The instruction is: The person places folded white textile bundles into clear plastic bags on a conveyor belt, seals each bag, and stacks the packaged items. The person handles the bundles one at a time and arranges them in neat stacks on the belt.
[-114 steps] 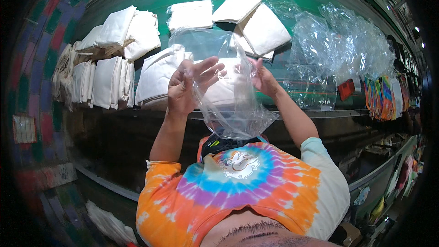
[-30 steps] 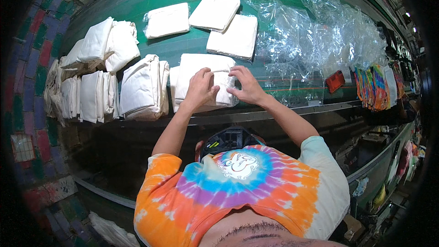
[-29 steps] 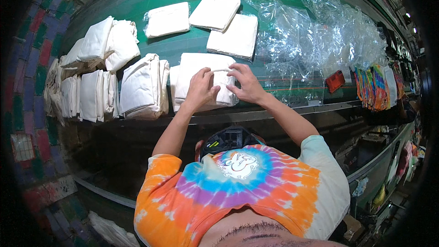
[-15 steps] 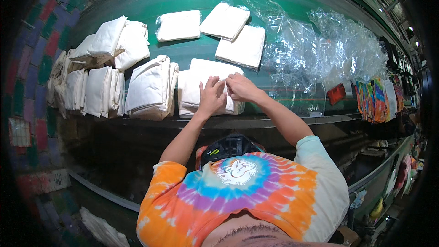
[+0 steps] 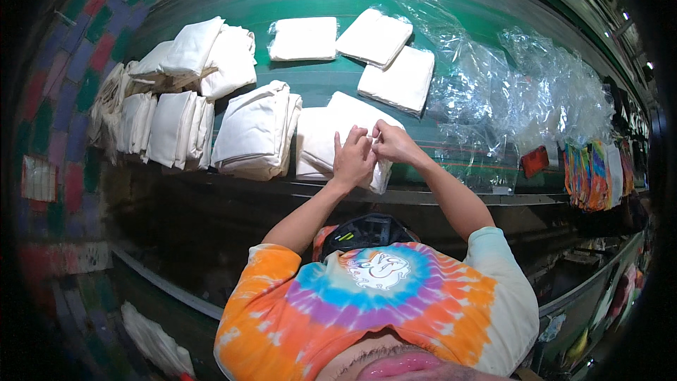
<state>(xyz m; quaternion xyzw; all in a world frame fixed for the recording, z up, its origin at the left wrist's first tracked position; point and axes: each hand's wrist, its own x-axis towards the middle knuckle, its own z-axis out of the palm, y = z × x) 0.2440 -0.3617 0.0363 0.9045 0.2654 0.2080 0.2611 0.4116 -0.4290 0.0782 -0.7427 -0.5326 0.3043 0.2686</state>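
1. Pinching with both hands at the near edge of the tabletop: the left hand and right hand meet fingertip to fingertip on the bagged white cloth, fingers drawn together on what appears to be the bag's open end.
2. Change since the earlier views: several seconds ago a clear bag was held up open in the air; one second ago the hands lay apart, flat on the package; now they have closed toward each other at its right, near corner. Judged from this, the cloth is inside and the work has passed from filling to closing the mouth of the bag.
3. Orientation: the package lies flat, its long axis running from the near right, under the hands, away to the far left; the end being closed faces the person.
4. Just left, touching or nearly so, a stack of folded white cloth; further left, more folded stacks.
5. Farther back, three finished bagged cloths lie flat.
6. Far right, a heap of empty clear bags.
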